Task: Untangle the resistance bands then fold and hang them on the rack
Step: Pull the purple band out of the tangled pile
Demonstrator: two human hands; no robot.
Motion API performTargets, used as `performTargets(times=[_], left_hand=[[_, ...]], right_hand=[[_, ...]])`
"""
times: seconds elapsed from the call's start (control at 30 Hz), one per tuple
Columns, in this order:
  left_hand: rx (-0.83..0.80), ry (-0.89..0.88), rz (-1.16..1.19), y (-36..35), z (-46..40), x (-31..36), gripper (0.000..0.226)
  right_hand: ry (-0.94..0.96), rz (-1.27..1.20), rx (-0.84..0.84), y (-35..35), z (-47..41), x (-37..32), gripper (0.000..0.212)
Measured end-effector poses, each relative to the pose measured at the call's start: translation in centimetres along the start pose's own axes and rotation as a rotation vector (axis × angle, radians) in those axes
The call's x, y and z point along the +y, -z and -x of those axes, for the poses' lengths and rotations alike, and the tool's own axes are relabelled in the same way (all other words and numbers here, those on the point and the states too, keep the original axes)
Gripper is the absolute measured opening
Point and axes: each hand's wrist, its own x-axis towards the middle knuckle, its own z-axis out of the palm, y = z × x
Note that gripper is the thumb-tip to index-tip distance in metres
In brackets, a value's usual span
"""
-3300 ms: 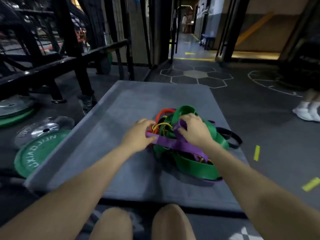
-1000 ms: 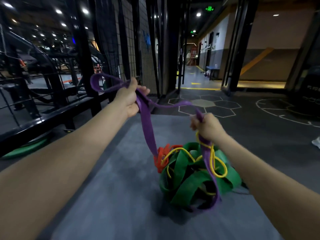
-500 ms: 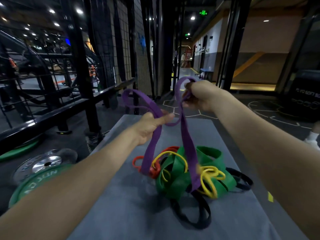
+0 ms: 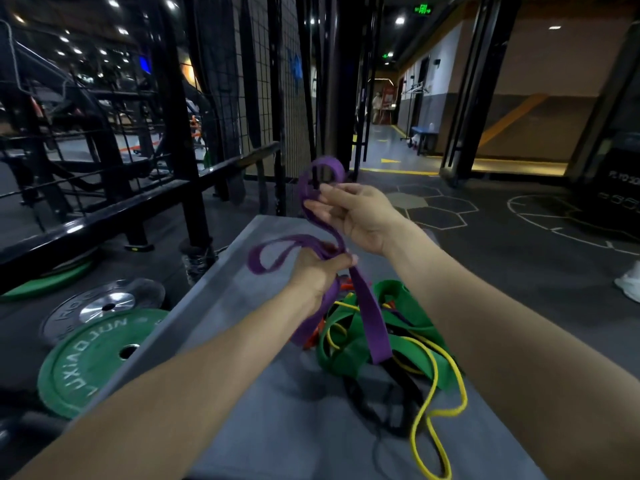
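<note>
Head-worn view; faces forward and down, close above hands.

Rubbery bands on a matt grey mat

The purple band looks matt and smooth; the green plate dull rubber, the grey plate's hub shiny metal.

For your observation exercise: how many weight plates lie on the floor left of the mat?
3: green plate nearest, grey plate behind it, green plate under the rail. More may be hidden.

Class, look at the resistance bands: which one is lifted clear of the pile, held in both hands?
The purple band: the left hand and right hand grip it, unlike the others left heaped below.
</note>
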Motion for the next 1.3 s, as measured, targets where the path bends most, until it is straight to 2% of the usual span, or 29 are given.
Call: performTargets(times=[0.07, 0.13, 0.2, 0.27, 0.33, 0.43, 0.53, 0.6, 0.67, 0.73, 0.8, 0.93, 1.03, 1.1, 1.17, 1.23, 1.27, 1.3], left_hand=[[0.048, -0.008, 0.079, 1.7, -0.3, 0.3, 0.025], [0.099, -0.016, 0.129, 4.3, -0.5, 0.6, 0.027], [0.129, 0.017, 0.234, 6.6, -0.1, 0.4, 0.024], [0.161, 0.067, 0.301, 7.9, 0.5, 0.1, 0.019], [0.180, 0.113, 0.309, 8.7, 0.9, -0.3, 0.015], [0.165, 0.164, 0.217, 9.9, 1.1, -0.5, 0.016], [0.108, 0.155, 0.119, 11.1, 1.4, 0.0, 0.018], [0.074, 0.115, 0.018, 12.1, 1.4, 0.8, 0.025], [0.057, 0.105, -0.108, 13.3, 1.5, 1.5, 0.028], [0.068, 0.124, -0.225, 14.6, 1.6, 1.8, 0.023], [0.097, 0.124, -0.273, 15.6, 1.5, 2.0, 0.021], [0.118, 0.112, -0.157, 15.2, 0.7, 2.3, 0.019], [0.089, 0.129, 0.012, 13.3, -0.1, 3.2, 0.023], [0.072, 0.125, 0.128, 11.7, -0.8, 4.4, 0.024], [0.028, 0.113, 0.201, 9.9, -1.5, 5.9, 0.025], [-0.019, 0.105, 0.234, 7.7, -2.2, 7.3, 0.025], [-0.045, 0.107, 0.247, 6.5, -2.4, 8.1, 0.027], [-0.070, 0.109, 0.261, 5.3, -2.6, 8.9, 0.030]], right_hand=[[0.039, 0.234, 0.072, 2.2, 0.1, 1.0, 0.025], [0.054, 0.853, 0.103, 5.3, 1.1, 2.7, 0.037], [-0.067, 1.461, -0.115, 7.9, 2.4, 5.8, 0.034], [-0.287, 1.668, -0.419, 8.9, 3.8, 9.2, 0.028], [-0.389, 1.656, -0.533, 8.8, 4.5, 11.8, 0.027], [-0.398, 1.633, -0.459, 8.6, 3.7, 12.6, 0.026], [-0.238, 1.563, -0.190, 9.5, 2.3, 11.3, 0.013], [-0.098, 1.526, 0.083, 10.4, 1.4, 10.1, 0.027], [-0.008, 1.462, 0.360, 11.9, 0.5, 8.8, 0.033], [0.002, 1.370, 0.569, 13.6, -0.5, 7.5, 0.032], [-0.072, 1.410, 0.659, 15.1, -0.9, 7.1, 0.033], [-0.283, 1.783, 0.546, 14.4, 0.0, 10.0, 0.044], [-0.115, 1.877, 0.318, 12.2, 0.1, 12.6, 0.044], [0.037, 1.683, 0.004, 10.8, 0.0, 13.4, 0.053], [0.057, 1.473, -0.307, 9.6, 0.1, 13.5, 0.079], [-0.012, 1.319, -0.431, 8.6, 0.3, 13.3, 0.097], [-0.020, 1.225, -0.422, 8.2, 0.3, 13.2, 0.100], [0.001, 1.115, -0.390, 7.7, 0.2, 13.1, 0.093]])
